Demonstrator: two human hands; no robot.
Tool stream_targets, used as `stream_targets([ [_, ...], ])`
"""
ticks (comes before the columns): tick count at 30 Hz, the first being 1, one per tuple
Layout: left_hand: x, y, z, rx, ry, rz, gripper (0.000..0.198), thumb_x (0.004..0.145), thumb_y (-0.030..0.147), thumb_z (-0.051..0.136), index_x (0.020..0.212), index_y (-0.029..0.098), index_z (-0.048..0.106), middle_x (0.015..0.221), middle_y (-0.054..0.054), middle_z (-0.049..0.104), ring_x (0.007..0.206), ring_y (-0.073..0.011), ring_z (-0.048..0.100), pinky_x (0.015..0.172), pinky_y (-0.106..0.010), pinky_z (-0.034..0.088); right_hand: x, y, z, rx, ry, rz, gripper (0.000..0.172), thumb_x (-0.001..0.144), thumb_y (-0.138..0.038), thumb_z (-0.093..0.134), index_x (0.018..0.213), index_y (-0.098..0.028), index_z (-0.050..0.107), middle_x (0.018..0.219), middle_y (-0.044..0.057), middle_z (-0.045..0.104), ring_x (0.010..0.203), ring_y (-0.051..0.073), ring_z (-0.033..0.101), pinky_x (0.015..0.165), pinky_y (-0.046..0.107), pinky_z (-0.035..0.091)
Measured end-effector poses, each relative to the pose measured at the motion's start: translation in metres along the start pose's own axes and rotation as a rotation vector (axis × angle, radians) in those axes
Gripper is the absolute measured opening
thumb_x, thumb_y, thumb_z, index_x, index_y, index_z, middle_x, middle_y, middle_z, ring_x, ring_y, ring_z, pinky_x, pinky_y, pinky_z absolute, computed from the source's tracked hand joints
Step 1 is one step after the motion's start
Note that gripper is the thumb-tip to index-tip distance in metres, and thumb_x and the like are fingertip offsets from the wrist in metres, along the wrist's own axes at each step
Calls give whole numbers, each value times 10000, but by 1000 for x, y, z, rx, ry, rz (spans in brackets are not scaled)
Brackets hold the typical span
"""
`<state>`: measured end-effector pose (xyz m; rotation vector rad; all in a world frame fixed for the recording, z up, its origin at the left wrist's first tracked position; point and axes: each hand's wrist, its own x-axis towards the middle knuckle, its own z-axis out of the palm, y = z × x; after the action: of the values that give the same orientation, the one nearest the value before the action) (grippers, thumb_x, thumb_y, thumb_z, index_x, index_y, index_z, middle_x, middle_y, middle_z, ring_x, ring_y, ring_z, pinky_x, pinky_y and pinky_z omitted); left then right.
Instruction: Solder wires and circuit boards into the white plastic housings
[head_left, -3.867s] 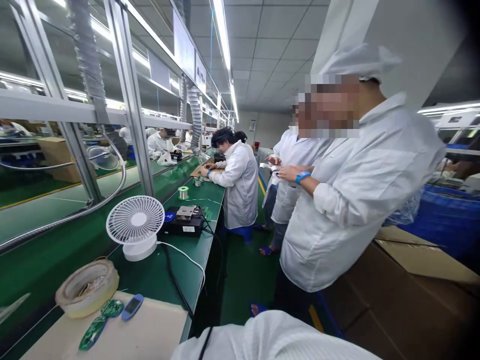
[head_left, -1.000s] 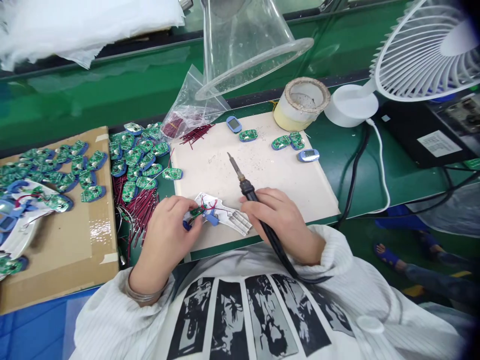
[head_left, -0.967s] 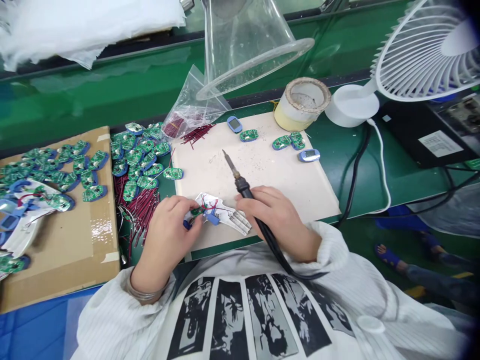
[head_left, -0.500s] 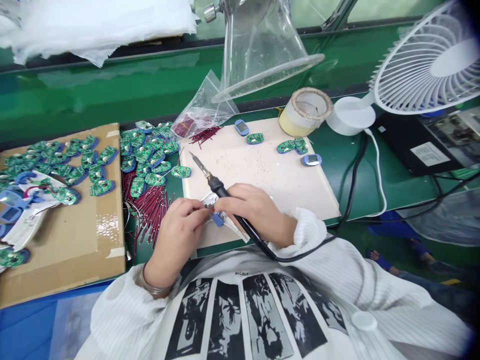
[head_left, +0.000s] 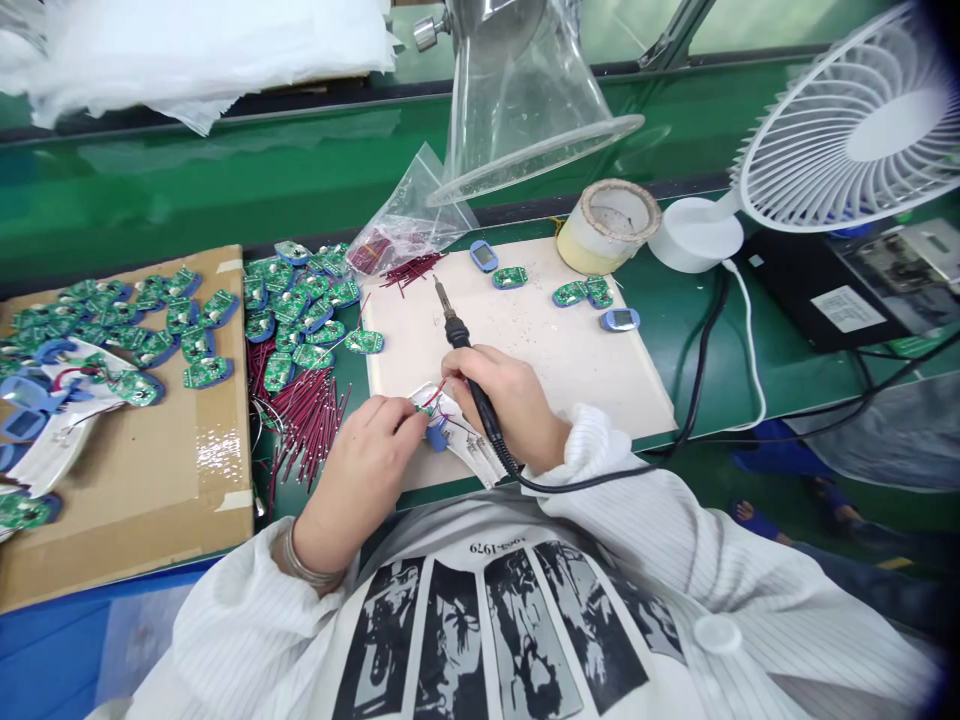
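Observation:
A white plastic housing (head_left: 474, 452) with a blue part (head_left: 436, 437) and thin wires lies in front of me. My left hand (head_left: 367, 455) is closed with its fingertips on the housing's left end. In my right hand (head_left: 514, 400) a soldering iron (head_left: 454, 325) rests, its tip pointing up and away from the housing. The thumb and forefinger of that hand also seem to pinch a red wire (head_left: 436, 392) above the housing. Part of the small board under my left fingers is hidden.
Green circuit boards (head_left: 300, 300) pile up at the left, beside dark red wires (head_left: 311, 425). More boards lie on a cardboard sheet (head_left: 150, 480). Behind the pale work sheet (head_left: 585, 370) stand a tape roll (head_left: 609, 230), a clear hood (head_left: 517, 130) and a white fan (head_left: 862, 130).
My right hand has drawn back slightly to the right and raised the red wire from the housing. The iron's tip has swung rightward and up, uncovering more of the housing.

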<state>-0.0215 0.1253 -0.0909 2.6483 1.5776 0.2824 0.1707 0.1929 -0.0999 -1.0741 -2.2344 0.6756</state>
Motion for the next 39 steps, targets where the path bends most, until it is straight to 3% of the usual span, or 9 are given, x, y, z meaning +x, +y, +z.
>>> stream_targets([
  [4, 0, -2, -4, 24, -18, -16, 179, 878, 51, 509, 918, 148, 654, 921, -82, 615, 832, -235, 526, 755, -351, 473, -2, -3, 3, 24, -19, 22, 104, 962, -189, 461, 1000, -216, 554, 906, 22, 573, 816, 178, 566, 734, 266, 416],
  [9, -4, -10, -2, -12, -34, -30, 165, 878, 53, 524, 969, 142, 629, 954, -84, 601, 869, -234, 532, 791, -345, 479, -7, -5, 7, 60, -31, 26, 121, 957, -163, 450, 1000, -215, 550, 917, 25, 558, 827, 182, 563, 735, 268, 418],
  [21, -4, -10, -2, 95, 14, 135, 185, 909, 73, 453, 1049, 68, 574, 978, -142, 568, 889, -276, 498, 803, -426, 499, -19, -8, 10, 67, -26, 55, 147, 922, -140, 458, 1003, -223, 547, 911, 28, 537, 809, 185, 558, 689, 271, 418],
  [26, -4, -16, -3, 17, 36, 123, 180, 925, 70, 450, 1059, 86, 569, 1004, -127, 566, 915, -249, 509, 835, -380, 488, -19, -11, 10, 56, 3, 77, 155, 909, -132, 460, 991, -225, 554, 917, 29, 544, 795, 183, 560, 672, 268, 412],
  [32, -6, -23, -4, -157, -38, 263, 157, 952, 88, 424, 1012, 114, 566, 997, -100, 592, 938, -228, 520, 859, -363, 470, -25, -10, 3, 68, 2, 57, 149, 877, -124, 488, 958, -218, 571, 864, 13, 556, 744, 164, 554, 667, 262, 404],
  [35, -6, -22, -3, -285, -57, 206, 172, 944, 52, 411, 1013, 124, 552, 975, -78, 592, 940, -201, 530, 861, -334, 469, -31, -9, 1, 101, -5, 60, 135, 871, -121, 489, 931, -214, 566, 830, 5, 567, 726, 156, 550, 669, 257, 404],
  [39, -4, -19, -2, -295, -47, 174, 168, 923, 59, 438, 1028, 106, 559, 967, -94, 596, 934, -217, 531, 853, -358, 477, -37, -8, 2, 144, 17, 50, 130, 871, -111, 484, 918, -205, 560, 823, 9, 579, 742, 157, 555, 691, 258, 412],
])
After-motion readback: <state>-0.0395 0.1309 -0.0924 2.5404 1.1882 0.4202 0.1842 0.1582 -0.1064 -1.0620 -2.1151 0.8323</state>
